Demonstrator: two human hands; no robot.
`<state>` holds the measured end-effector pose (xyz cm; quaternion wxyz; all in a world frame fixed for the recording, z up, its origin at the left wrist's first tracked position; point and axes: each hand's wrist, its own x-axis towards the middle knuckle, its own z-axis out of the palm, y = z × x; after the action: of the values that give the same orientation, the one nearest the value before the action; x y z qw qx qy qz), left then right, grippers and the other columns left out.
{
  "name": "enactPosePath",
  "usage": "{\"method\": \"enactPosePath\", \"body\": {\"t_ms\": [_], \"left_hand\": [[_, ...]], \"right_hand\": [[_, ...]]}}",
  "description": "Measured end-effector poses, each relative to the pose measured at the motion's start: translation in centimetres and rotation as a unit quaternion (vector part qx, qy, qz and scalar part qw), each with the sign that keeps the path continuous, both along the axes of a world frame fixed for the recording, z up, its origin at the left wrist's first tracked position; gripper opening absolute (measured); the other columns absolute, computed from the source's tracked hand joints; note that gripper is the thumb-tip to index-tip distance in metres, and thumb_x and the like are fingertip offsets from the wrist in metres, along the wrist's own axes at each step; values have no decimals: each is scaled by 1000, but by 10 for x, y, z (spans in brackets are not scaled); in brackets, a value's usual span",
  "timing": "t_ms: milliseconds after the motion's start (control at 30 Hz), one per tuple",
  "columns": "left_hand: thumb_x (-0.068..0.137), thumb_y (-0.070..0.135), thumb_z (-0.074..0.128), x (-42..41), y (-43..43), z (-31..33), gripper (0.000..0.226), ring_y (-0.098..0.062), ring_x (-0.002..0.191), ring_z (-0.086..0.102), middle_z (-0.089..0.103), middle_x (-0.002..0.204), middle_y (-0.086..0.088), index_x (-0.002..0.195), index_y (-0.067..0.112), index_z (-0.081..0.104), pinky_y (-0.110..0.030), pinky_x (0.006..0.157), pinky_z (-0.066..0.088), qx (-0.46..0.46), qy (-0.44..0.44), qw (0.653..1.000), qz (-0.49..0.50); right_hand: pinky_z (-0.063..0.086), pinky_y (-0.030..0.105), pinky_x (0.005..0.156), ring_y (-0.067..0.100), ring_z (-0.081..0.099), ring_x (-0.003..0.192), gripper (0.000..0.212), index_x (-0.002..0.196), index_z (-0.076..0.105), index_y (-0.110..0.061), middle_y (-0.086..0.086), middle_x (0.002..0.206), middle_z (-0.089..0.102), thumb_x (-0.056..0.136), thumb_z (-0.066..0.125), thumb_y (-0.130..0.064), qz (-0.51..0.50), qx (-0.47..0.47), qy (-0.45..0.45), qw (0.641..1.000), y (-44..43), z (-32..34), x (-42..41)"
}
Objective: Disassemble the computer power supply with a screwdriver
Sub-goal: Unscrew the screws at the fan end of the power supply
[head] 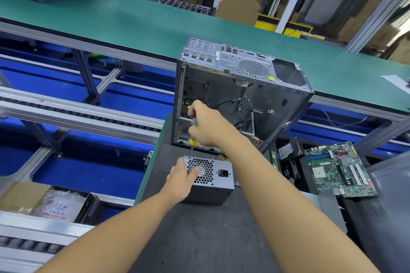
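Note:
A grey power supply [216, 180] stands on the dark work mat, its honeycomb fan grille and black power socket facing up. My left hand [182, 180] rests on its left side, with the thumb lying on the grille. My right hand [205, 125] grips a yellow and green screwdriver [192, 139] held almost upright. The metal tip sits at the grille's far left corner. Yellow and black wires show behind the unit.
An open, empty computer case [241, 95] stands just behind the power supply. A green motherboard [339, 170] and a black drive lie at the right. The green conveyor belt [133, 22] runs across the back. Roller tracks and a carton with bags lie at the left.

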<state>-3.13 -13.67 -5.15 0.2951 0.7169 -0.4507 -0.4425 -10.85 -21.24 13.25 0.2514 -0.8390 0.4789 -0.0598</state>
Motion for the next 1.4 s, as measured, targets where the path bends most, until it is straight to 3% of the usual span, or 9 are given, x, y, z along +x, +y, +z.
{"method": "enactPosePath", "body": {"t_ms": [167, 267, 433, 567, 767, 967, 1100, 1300, 1400], "left_hand": [[97, 55, 43, 0, -1, -1, 31, -28, 110, 46, 47, 114, -3, 111, 30, 32, -48, 98, 42, 11, -3, 1000, -5], [98, 55, 43, -1, -2, -1, 29, -27, 111, 46, 46, 116, -2, 111, 33, 30, -44, 94, 40, 9, -2, 1000, -5], [98, 54, 44, 0, -1, 0, 33, -28, 113, 48, 48, 118, -3, 116, 28, 35, -50, 100, 42, 7, 6, 1000, -1], [98, 54, 43, 1, -1, 2, 35, -30, 112, 49, 49, 117, -5, 118, 26, 36, -52, 100, 42, 9, 1, 1000, -6], [99, 50, 44, 0, -1, 2, 31, -30, 115, 49, 51, 120, -6, 114, 23, 39, -53, 102, 41, 2, 13, 1000, -5], [100, 49, 44, 0, -1, 2, 28, -28, 116, 49, 51, 120, -5, 115, 26, 38, -51, 103, 41, -4, 18, 1000, -3], [100, 47, 45, 0, 0, 3, 27, -26, 113, 51, 53, 117, -5, 114, 24, 39, -50, 102, 42, -15, 25, 1000, -7], [100, 46, 46, 1, 0, 5, 27, -26, 112, 52, 56, 117, -5, 111, 21, 40, -50, 101, 43, -15, 30, 999, -9], [100, 46, 46, 1, 1, 6, 28, -26, 113, 53, 56, 118, -5, 112, 22, 39, -50, 101, 43, -17, 33, 999, -9]], "right_hand": [[41, 40, 74, 29, 46, 95, 26, 114, 43, -16, 4, 110, 46, 95, 52, -32, -14, -55, 48, 997, 1, -5, -2], [38, 39, 61, 29, 46, 77, 42, 120, 38, -13, 6, 104, 43, 102, 34, -51, -26, -121, 96, 988, 1, -7, -2], [47, 41, 69, 27, 55, 82, 11, 109, 42, -17, 8, 105, 56, 101, 46, -23, 17, -80, 59, 995, -4, -3, -2], [49, 39, 75, 21, 53, 92, 31, 106, 47, -28, -1, 103, 62, 85, 52, -7, 44, 38, 2, 998, -7, 7, -6], [49, 48, 82, 33, 54, 98, 42, 123, 41, -18, 7, 122, 46, 99, 39, -53, 3, -67, 100, 993, -4, -1, -5], [48, 42, 74, 29, 55, 86, 12, 112, 42, -19, 7, 107, 58, 103, 41, -25, 24, -88, 37, 995, -5, -1, -3], [41, 41, 80, 29, 45, 100, 27, 109, 44, -26, -4, 95, 55, 86, 49, -12, 25, -4, -6, 1000, -5, 3, -5], [45, 42, 74, 30, 49, 92, 35, 118, 41, -19, 7, 116, 47, 98, 44, -47, -14, -101, 71, 992, -4, -8, -7], [50, 46, 75, 35, 56, 86, 30, 116, 37, -17, 10, 112, 53, 103, 35, -45, -29, -105, 63, 992, -5, -7, -9]]}}
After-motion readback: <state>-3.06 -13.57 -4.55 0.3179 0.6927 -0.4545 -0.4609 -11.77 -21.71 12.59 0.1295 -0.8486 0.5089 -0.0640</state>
